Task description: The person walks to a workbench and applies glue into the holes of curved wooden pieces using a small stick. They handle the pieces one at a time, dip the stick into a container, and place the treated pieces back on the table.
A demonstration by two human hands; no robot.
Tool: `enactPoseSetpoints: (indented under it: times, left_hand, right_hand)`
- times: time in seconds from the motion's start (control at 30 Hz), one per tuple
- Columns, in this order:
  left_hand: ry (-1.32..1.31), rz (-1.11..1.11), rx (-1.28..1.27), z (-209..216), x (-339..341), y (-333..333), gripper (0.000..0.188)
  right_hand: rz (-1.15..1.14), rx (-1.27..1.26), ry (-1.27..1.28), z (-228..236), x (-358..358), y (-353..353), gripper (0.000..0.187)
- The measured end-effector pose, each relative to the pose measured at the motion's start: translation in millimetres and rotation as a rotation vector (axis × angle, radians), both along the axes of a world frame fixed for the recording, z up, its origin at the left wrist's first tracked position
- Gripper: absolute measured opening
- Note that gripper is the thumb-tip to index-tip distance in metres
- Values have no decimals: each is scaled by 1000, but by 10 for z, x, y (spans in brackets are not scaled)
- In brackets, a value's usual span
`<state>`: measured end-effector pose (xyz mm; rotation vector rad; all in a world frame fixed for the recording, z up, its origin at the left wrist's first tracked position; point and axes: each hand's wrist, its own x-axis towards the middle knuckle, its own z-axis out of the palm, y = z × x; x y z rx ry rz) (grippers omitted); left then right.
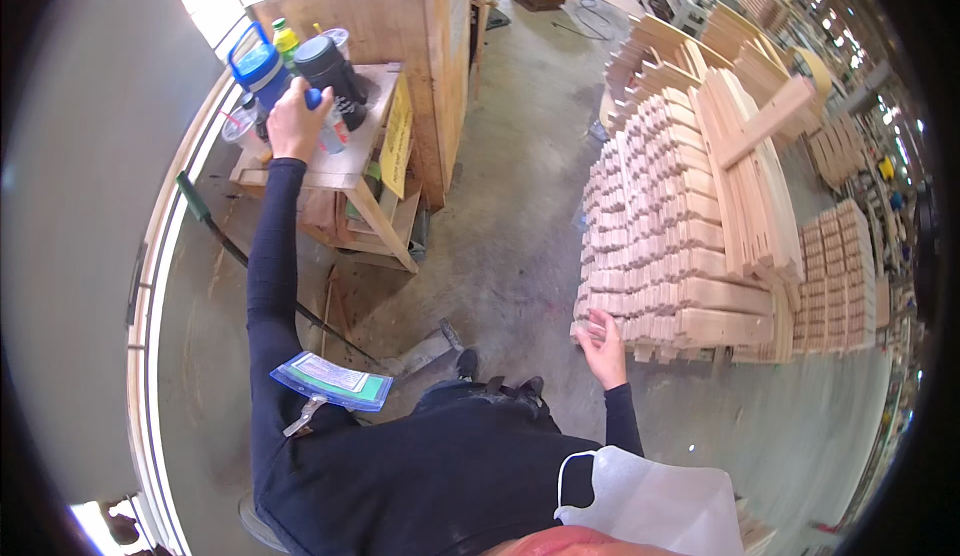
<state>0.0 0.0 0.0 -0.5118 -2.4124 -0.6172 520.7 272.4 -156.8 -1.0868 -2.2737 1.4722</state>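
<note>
Bottle [333, 137] in left hand [294, 122] is near table's edge [352, 163], floor [505, 176] beyond.

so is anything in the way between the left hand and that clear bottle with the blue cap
Nothing visible: the left hand has hold of the clear bottle at its blue cap. The black jug stands just beyond, not between them.

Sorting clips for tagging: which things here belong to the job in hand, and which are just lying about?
Job in hand:
- clear bottle, its blue cap in the left hand
- small table below

Lying about:
- black tumbler
- blue jug
- stacked wooden pieces, near the right hand
</note>
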Motion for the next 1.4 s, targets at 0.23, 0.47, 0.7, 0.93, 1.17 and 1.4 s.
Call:
enactPoseSetpoints:
  times: [0.23,0.47,0.7,0.93,1.17,1.4]
  left_hand:
    - [-298,15,-77,-251,-190,85,65]
    - [220,266,-320,-115,34,7,68]
    - [363,-547,123,-137,1499,1605,39]
    - [-487,-1442,138,-609,4805,3271,36]
    - [-571,-2077,-317,-952,7370,4128,28]
    - [-619,-2289,-643,-1515,8695,4834,28]
  right_hand:
    - [-177,282,-469,-983,1320,-274,49]
    - [-370,-231,-777,-1890,2779,-957,49]
    - [-526,-336,-825,-2108,3448,-1552,41]
    - [-702,-224,-544,-2697,3927,-1542,41]
    - [-942,-323,-684,-2797,5195,-1628,30]
    - [-1209,-634,-681,-2835,5935,-1792,26]
